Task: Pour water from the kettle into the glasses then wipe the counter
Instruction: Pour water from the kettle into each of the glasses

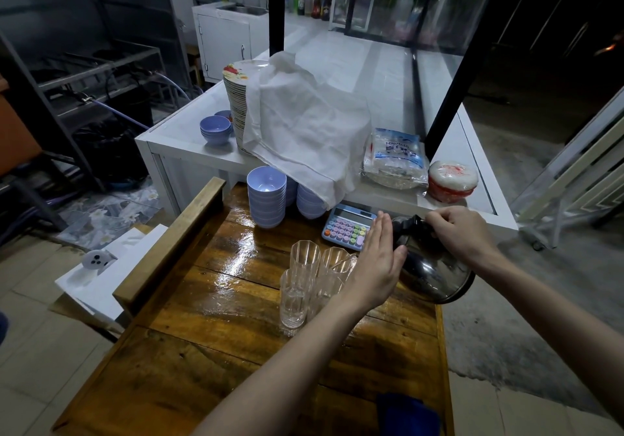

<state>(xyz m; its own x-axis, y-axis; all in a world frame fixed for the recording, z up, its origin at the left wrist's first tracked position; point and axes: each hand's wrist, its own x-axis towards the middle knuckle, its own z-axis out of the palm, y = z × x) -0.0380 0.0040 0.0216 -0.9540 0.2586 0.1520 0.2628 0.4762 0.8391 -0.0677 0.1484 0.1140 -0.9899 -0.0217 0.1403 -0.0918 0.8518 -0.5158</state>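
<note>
My right hand [461,233] was clenched around the black handle on top of the polished steel kettle [435,273], which sat tilted at the far right edge of the glossy, wet-looking brown wooden tabletop [209,327], its rounded body overhanging that edge. My left hand [374,266] was released, fingers straight and together, the flat palm set against the kettle's left side, gripping nothing.

The four tall clear faceted glasses [304,280] stood clustered just left of the kettle, partly behind my left wrist; whether any held water I could not tell. The near half of the tabletop lay open for movement. A raised wooden rail [175,243] bounded the left edge. A dark blue cloth [407,415] rested at the near right corner.

Obstructions lay at the far end. A pastel blue calculator with coloured keys [347,229] sat just beyond the glasses, near my left fingertips. Two stacks of lilac plastic bowls [266,195] stood beside it. Behind these ran a white counter [189,151], higher than the tabletop, carrying a tall stack of plates [236,108] draped with a white cloth [304,124], whose corner hung down over the bowls. A plastic-wrapped packet [396,158] and a red-and-white wrapped bundle [452,180] occupied the counter's right end, just beyond the kettle.
</note>
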